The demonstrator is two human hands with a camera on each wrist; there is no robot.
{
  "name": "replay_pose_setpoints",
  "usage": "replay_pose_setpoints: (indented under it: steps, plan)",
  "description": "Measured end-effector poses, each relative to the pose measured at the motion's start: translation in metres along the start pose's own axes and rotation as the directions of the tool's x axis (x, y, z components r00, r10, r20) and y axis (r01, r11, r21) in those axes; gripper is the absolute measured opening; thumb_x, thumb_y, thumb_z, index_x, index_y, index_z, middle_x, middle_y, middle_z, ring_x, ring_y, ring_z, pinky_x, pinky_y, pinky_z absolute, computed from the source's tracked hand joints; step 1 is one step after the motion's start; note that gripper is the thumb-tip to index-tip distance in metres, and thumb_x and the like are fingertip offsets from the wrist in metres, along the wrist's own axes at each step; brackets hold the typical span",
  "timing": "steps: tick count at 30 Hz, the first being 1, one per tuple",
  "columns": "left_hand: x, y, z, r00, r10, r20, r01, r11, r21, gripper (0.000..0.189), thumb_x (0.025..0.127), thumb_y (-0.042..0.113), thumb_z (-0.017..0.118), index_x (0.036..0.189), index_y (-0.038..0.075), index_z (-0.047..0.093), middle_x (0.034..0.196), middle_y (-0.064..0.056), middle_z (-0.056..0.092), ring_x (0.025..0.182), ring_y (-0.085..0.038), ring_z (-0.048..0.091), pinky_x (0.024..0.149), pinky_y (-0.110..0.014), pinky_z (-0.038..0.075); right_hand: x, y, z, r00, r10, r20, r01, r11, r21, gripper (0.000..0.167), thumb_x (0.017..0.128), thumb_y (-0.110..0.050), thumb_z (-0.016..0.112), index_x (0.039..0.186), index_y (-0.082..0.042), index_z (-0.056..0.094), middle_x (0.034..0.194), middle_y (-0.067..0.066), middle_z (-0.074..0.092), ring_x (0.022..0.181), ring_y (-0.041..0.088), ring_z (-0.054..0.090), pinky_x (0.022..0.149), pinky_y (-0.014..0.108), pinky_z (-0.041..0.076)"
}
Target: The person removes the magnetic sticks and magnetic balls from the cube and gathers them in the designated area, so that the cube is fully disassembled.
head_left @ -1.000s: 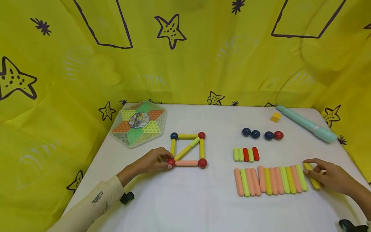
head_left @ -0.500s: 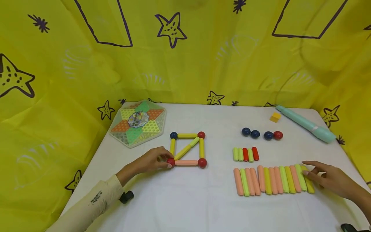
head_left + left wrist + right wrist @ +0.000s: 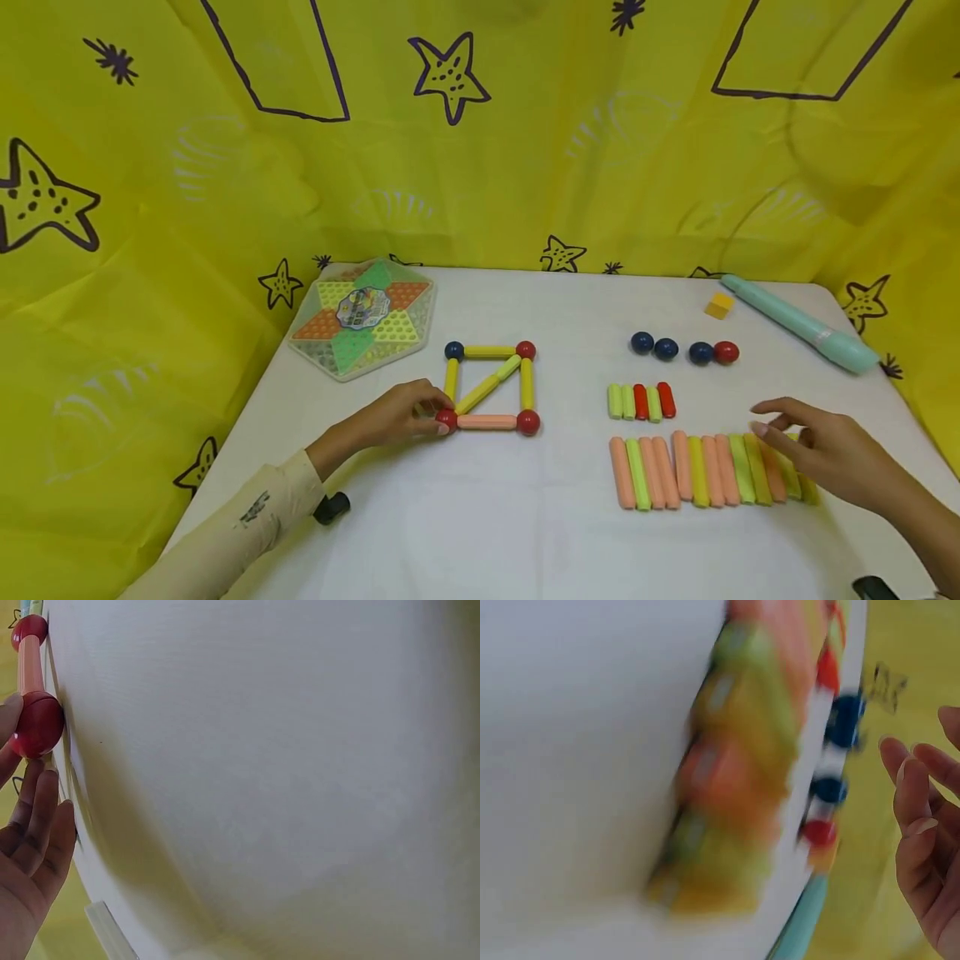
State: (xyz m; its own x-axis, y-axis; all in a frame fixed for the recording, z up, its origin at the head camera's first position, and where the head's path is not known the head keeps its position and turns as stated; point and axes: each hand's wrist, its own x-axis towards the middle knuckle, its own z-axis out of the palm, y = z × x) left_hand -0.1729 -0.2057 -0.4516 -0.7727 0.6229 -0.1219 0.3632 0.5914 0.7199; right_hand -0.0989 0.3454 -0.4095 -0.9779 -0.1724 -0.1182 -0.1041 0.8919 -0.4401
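Note:
My left hand (image 3: pixel 400 414) pinches the red ball (image 3: pixel 447 419) at the near left corner of a flat square made of sticks and balls. A yellow and light green diagonal (image 3: pixel 487 386) crosses this square, and a pink stick (image 3: pixel 487 422) forms its near side. The left wrist view shows thumb and fingers around that red ball (image 3: pixel 37 724). My right hand (image 3: pixel 836 458) hovers over the right end of a row of long sticks (image 3: pixel 699 471), its fingers loosely bent and nothing in them. It hides part of the last sticks, including the yellow end stick (image 3: pixel 808 490).
Several short sticks (image 3: pixel 641 402) lie behind the long row. Farther back are blue balls (image 3: pixel 653 346) and a red ball (image 3: pixel 726 352). A yellow block (image 3: pixel 719 306) and a teal roll (image 3: pixel 798 322) lie at the back right; a hexagonal game box (image 3: pixel 363 319) sits back left.
My right hand slid the yellow stick left against the row's end, released it, and moved up and left over the row. My left hand stays on the red ball.

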Motion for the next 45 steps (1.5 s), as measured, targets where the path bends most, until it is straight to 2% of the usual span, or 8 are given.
replay_pose_setpoints:
  steps: [4,8,12,17,22,33,38,45]
  plan:
    - [0.001,0.000,0.000,1.000,0.000,0.017,0.000,1.000,0.017,0.031,0.092,0.026,0.074,0.119,0.011,0.068,0.106,0.001,0.065,0.098,-0.013,0.061,0.086,-0.028,0.051,0.026,-0.053,0.015,0.982,-0.154,0.106,0.139,0.981,0.134,0.031,0.098,-0.021,0.066,0.125,-0.005,0.063,0.101,0.008,0.070,0.065,0.009,0.050,0.054,0.023,0.045]
    - [0.003,0.002,-0.001,1.000,-0.003,0.031,0.002,0.999,0.041,0.029,0.094,0.024,0.072,0.119,0.012,0.065,0.107,0.000,0.066,0.100,-0.014,0.062,0.087,-0.030,0.051,0.055,-0.098,0.039,0.921,-0.310,0.237,0.250,0.935,0.251,0.030,0.099,-0.025,0.065,0.125,-0.009,0.064,0.104,0.001,0.068,0.070,0.009,0.053,0.060,0.022,0.047]
    - [0.005,0.004,-0.002,0.999,-0.031,0.040,0.029,0.999,0.040,0.030,0.097,0.020,0.068,0.124,0.011,0.060,0.110,-0.003,0.066,0.100,-0.016,0.063,0.087,-0.033,0.052,0.081,-0.133,0.065,0.867,-0.378,0.325,0.288,0.912,0.291,0.036,0.100,-0.031,0.063,0.131,-0.012,0.061,0.109,0.002,0.068,0.069,0.011,0.054,0.061,0.023,0.047]
    - [0.007,0.006,0.000,0.997,-0.032,0.073,0.030,0.999,0.028,0.040,0.101,0.020,0.062,0.137,0.011,0.051,0.116,-0.008,0.066,0.102,-0.018,0.065,0.091,-0.037,0.052,0.101,-0.156,0.093,0.835,-0.422,0.354,0.337,0.900,0.277,0.039,0.098,-0.028,0.066,0.133,-0.015,0.059,0.108,0.001,0.068,0.080,0.012,0.056,0.070,0.024,0.049]
    - [0.013,0.009,0.002,0.996,-0.012,0.092,0.005,0.997,0.080,0.046,0.102,0.024,0.061,0.145,0.014,0.047,0.111,-0.005,0.065,0.101,-0.016,0.064,0.091,-0.036,0.052,0.109,-0.167,0.108,0.837,-0.420,0.351,0.357,0.905,0.231,0.041,0.095,-0.027,0.070,0.133,-0.017,0.059,0.102,-0.003,0.068,0.086,0.013,0.057,0.076,0.029,0.049]
    - [0.013,0.008,-0.001,0.994,-0.064,0.092,0.054,0.993,0.106,0.051,0.100,0.026,0.064,0.146,0.010,0.051,0.109,-0.004,0.061,0.095,-0.013,0.057,0.086,-0.030,0.049,0.116,-0.191,0.129,0.904,-0.374,0.207,0.356,0.927,0.118,0.027,0.086,-0.032,0.080,0.106,-0.020,0.066,0.082,-0.007,0.060,0.074,0.013,0.052,0.059,0.026,0.042]
    - [0.011,0.008,-0.001,0.994,-0.068,0.082,0.060,0.993,0.100,0.051,0.099,0.026,0.065,0.146,0.009,0.052,0.109,-0.006,0.060,0.094,-0.012,0.057,0.084,-0.028,0.049,0.118,-0.193,0.127,0.892,-0.392,0.223,0.375,0.920,0.114,0.017,0.089,-0.026,0.073,0.103,-0.019,0.069,0.081,-0.007,0.060,0.075,0.014,0.052,0.059,0.025,0.042]
    - [0.008,0.009,-0.002,0.996,-0.057,0.071,0.050,0.994,0.098,0.051,0.099,0.026,0.065,0.145,0.008,0.053,0.107,-0.005,0.061,0.095,-0.011,0.057,0.085,-0.027,0.049,0.124,-0.196,0.122,0.847,-0.401,0.350,0.380,0.916,0.130,0.021,0.095,-0.024,0.063,0.113,-0.017,0.071,0.073,-0.007,0.055,0.071,0.013,0.050,0.061,0.026,0.038]
